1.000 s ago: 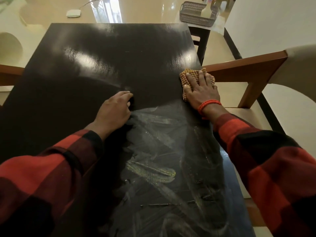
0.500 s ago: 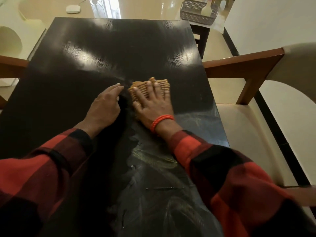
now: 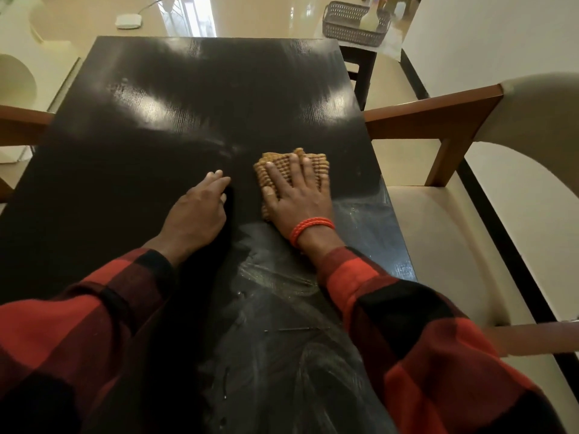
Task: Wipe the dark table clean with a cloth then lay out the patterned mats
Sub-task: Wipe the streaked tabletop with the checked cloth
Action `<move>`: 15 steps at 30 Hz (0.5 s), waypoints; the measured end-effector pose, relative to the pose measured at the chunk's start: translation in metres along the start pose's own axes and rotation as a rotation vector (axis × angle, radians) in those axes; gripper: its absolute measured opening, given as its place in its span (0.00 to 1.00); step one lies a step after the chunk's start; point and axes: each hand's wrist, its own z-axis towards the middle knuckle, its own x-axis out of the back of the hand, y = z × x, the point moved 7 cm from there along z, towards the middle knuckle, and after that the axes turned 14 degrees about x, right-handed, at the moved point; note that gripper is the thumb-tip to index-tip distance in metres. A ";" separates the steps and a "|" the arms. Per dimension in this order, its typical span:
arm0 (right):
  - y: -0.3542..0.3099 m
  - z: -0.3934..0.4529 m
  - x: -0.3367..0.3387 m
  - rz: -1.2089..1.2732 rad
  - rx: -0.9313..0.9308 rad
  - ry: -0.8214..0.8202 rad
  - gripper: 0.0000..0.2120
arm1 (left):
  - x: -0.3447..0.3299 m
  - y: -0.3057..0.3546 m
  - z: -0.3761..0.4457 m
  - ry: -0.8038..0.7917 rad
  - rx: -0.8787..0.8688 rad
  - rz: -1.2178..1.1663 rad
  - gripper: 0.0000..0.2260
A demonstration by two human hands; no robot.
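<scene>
A long dark table [image 3: 156, 158] fills the middle of the view, with pale wet streaks on its near half. An orange waffle-weave cloth [image 3: 269, 166] lies flat on it, right of centre. My right hand [image 3: 297, 198], with an orange bracelet at the wrist, presses down on the cloth with spread, straight fingers. Just left of the cloth, my left hand [image 3: 197, 214] rests on the bare tabletop with loosely bent fingers and holds nothing. No patterned mats are in view.
A wooden-framed chair with a cream seat [image 3: 438, 233] stands against the table's right edge. Another wooden chair arm [image 3: 22, 123] shows at the left. On the shiny floor beyond the table's far end sit a grey plastic basket [image 3: 354, 23] and a white device [image 3: 128, 21].
My right hand slid the cloth from the table's right edge leftward to beside my left hand, then a little back to the right. My left hand stayed put.
</scene>
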 end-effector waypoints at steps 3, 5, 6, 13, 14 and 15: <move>0.047 -0.017 0.011 -0.017 -0.107 -0.007 0.27 | 0.000 -0.001 -0.003 0.002 0.005 -0.019 0.21; 0.072 -0.029 0.016 -0.022 -0.188 -0.001 0.27 | 0.000 0.001 -0.004 -0.001 -0.002 -0.024 0.21; 0.079 -0.034 0.018 -0.029 -0.227 0.001 0.27 | 0.002 0.000 -0.006 -0.001 -0.006 -0.029 0.21; 0.071 -0.026 0.012 -0.070 -0.287 -0.008 0.28 | 0.015 -0.019 -0.006 0.003 0.015 -0.034 0.21; 0.066 -0.023 0.011 -0.070 -0.262 -0.015 0.28 | 0.014 -0.019 -0.007 -0.003 0.015 -0.037 0.21; 0.059 -0.019 0.009 -0.068 -0.234 -0.023 0.28 | 0.012 -0.018 -0.007 -0.008 0.011 -0.042 0.21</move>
